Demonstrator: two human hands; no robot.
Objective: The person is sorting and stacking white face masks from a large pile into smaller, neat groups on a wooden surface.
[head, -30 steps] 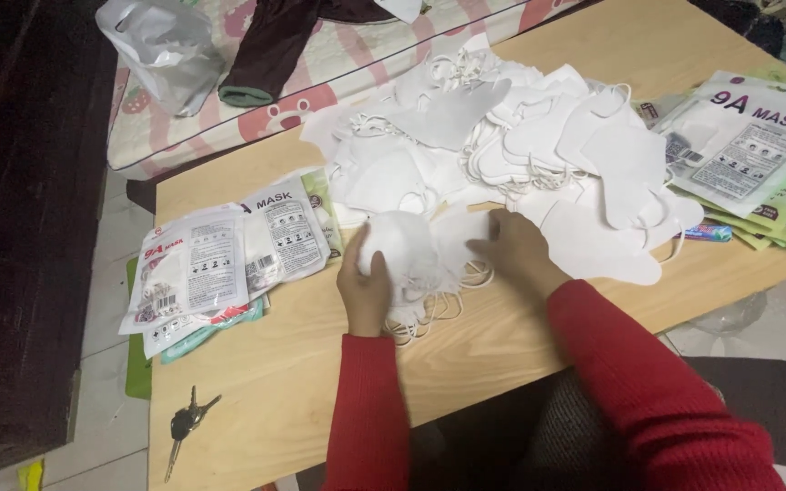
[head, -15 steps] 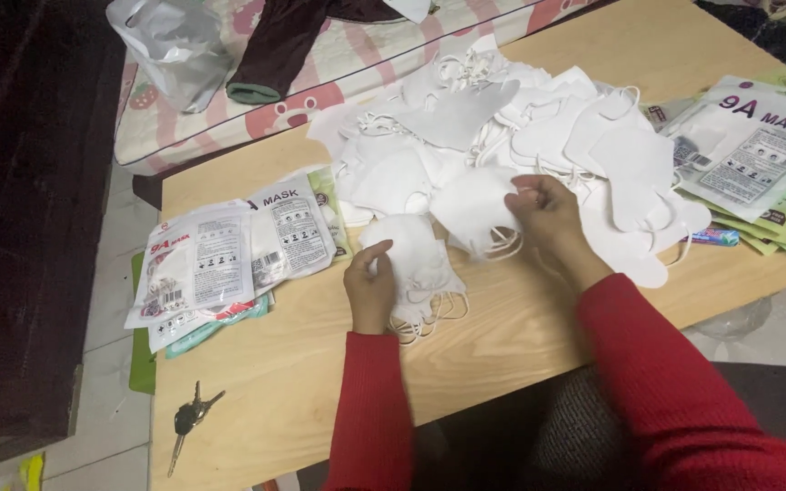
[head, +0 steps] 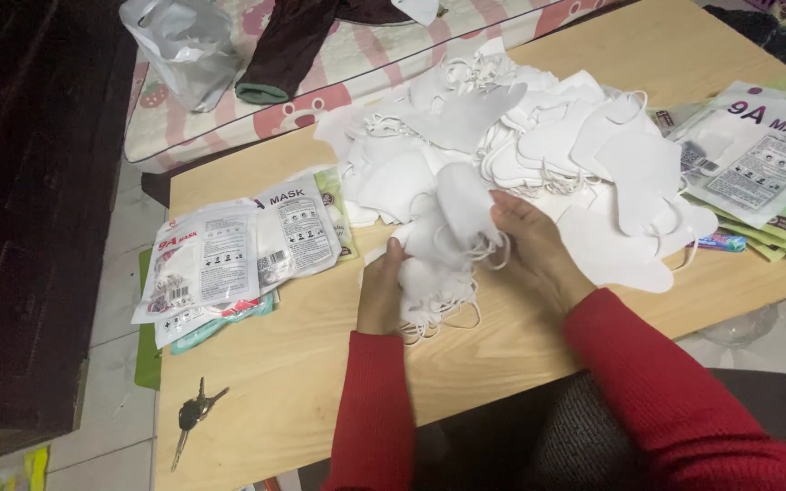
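A large heap of loose white face masks (head: 502, 136) covers the middle and far part of the wooden table (head: 275, 382). My left hand (head: 380, 291) rests on a small stack of folded white masks (head: 434, 277) near the front edge, its fingers against the stack's left side. My right hand (head: 534, 250) holds a single white mask (head: 464, 205) by its right edge and lays it over the top of that stack. Both arms wear red sleeves.
Sealed mask packets (head: 229, 255) lie at the left of the table, empty printed pouches (head: 757, 155) at the right. A bunch of keys (head: 191, 416) sits near the front left corner. A grey plastic bag (head: 179, 45) and dark garment lie on a patterned mattress behind.
My right hand has brought one white mask from beside the heap down and left onto the small stack. My left hand has stayed at the stack, shifting slightly up along its side.
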